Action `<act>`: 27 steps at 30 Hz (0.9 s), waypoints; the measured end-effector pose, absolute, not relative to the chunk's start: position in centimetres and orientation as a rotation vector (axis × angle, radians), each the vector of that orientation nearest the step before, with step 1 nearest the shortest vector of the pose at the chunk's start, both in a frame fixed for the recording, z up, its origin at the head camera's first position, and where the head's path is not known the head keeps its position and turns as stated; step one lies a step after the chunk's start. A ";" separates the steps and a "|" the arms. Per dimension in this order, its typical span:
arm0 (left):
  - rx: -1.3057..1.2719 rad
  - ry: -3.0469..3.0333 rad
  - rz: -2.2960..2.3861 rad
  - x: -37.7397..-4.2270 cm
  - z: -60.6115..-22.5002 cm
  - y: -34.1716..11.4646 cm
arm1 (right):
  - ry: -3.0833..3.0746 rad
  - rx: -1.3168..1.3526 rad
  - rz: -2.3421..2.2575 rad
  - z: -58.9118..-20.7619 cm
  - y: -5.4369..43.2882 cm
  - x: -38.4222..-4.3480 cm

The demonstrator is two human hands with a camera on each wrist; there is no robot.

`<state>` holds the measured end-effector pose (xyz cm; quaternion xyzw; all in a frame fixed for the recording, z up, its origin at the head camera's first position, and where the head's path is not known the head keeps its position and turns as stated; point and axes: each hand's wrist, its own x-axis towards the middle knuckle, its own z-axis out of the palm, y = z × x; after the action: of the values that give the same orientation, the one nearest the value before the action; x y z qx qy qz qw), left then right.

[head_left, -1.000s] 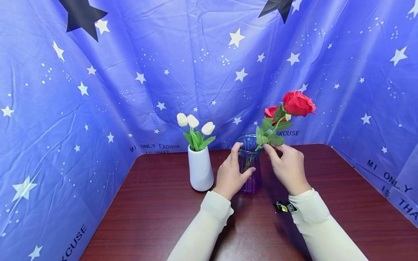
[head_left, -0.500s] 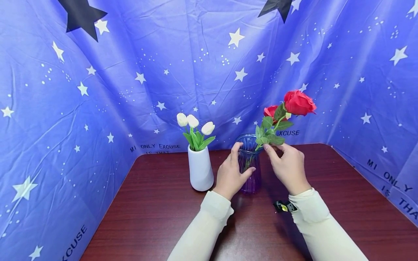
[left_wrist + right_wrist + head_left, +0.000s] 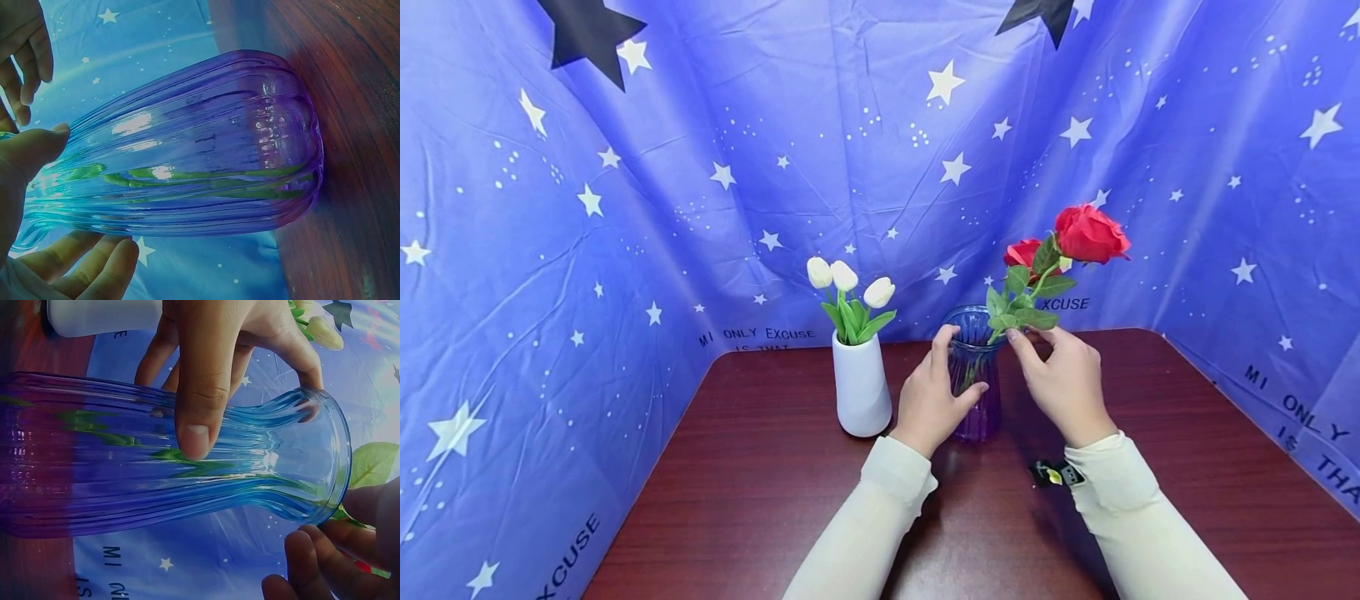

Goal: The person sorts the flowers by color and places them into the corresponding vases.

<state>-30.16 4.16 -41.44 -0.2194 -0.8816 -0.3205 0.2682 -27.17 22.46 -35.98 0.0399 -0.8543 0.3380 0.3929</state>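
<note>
A ribbed glass vase (image 3: 979, 417), blue at its neck and purple at its base, stands upright on the table. My left hand (image 3: 928, 402) grips it from the left, thumb across the front and index fingertip up at the rim, as the right wrist view (image 3: 209, 369) also shows. At the right side of the rim, my right hand (image 3: 1063, 379) pinches the stems of red roses (image 3: 1092, 234) between thumb and fingers. The rose heads lean to the right above the vase. Through the glass, green stems (image 3: 250, 181) reach down to the base.
A white vase (image 3: 861, 392) with several white tulips (image 3: 844, 277) stands left of my left hand. The dark red wooden table (image 3: 760, 500) ends close behind both vases, at a blue star-patterned cloth (image 3: 850, 150) that also hangs on both sides.
The large rose head has tipped very slightly to the right. Both hands keep their holds, and the glass vase stays in place.
</note>
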 end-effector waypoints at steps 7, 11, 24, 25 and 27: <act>-0.596 -2.393 -0.869 -30.1 -41.6 4.4 | -2.161 0.080 0.862 -35.5 22.6 -26.7; -0.597 -2.375 -0.852 -30.2 -41.5 4.3 | -2.113 0.098 0.859 -35.2 22.6 -26.6; -0.608 -2.396 -0.754 -30.3 -41.2 3.5 | -2.022 0.044 1.069 -34.6 22.2 -27.2; -0.614 -2.404 -0.753 -30.2 -41.1 3.5 | -2.045 0.040 1.044 -34.5 22.3 -27.3; -0.630 -2.417 -0.755 -30.2 -41.0 3.6 | -2.096 0.043 0.975 -34.3 22.6 -27.6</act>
<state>-30.23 3.58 -40.97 -0.2331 -0.8936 -0.2793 0.2630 -27.61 22.55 -34.32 0.0170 -0.8296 0.3860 0.4030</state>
